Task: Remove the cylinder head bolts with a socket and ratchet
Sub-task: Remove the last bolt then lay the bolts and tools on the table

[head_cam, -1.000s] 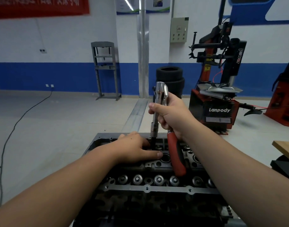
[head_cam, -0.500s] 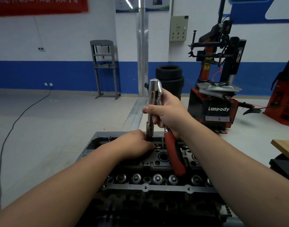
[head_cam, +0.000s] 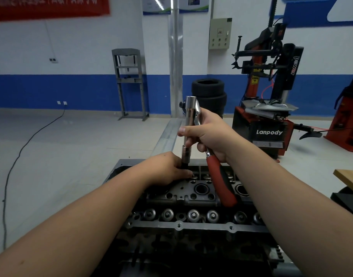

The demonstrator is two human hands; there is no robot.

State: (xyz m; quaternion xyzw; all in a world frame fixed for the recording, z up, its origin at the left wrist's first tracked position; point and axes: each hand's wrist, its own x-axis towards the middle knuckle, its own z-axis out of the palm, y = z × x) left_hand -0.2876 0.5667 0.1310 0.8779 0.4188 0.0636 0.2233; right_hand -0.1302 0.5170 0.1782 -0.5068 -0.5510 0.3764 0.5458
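The dark cylinder head (head_cam: 193,226) lies in front of me with a row of round valve caps along its near side. My right hand (head_cam: 209,134) grips a chrome ratchet extension (head_cam: 188,120) standing upright, with the socket (head_cam: 186,154) at its lower end. The ratchet's red handle (head_cam: 221,182) hangs down below that hand over the head. My left hand (head_cam: 165,169) sits on the far left part of the head, its fingers curled around the dark lower tip of the socket. The bolt under the socket is hidden.
A wooden bench corner (head_cam: 349,178) juts in at the right. Beyond the head stand a red and black tyre changer (head_cam: 269,108), stacked tyres (head_cam: 209,92) and a grey press frame (head_cam: 129,82). A black cable (head_cam: 21,148) runs across the floor at left.
The extension and socket moved left toward the far left of the head. My left hand went from lying flat on the head to curling around the socket's lower end.
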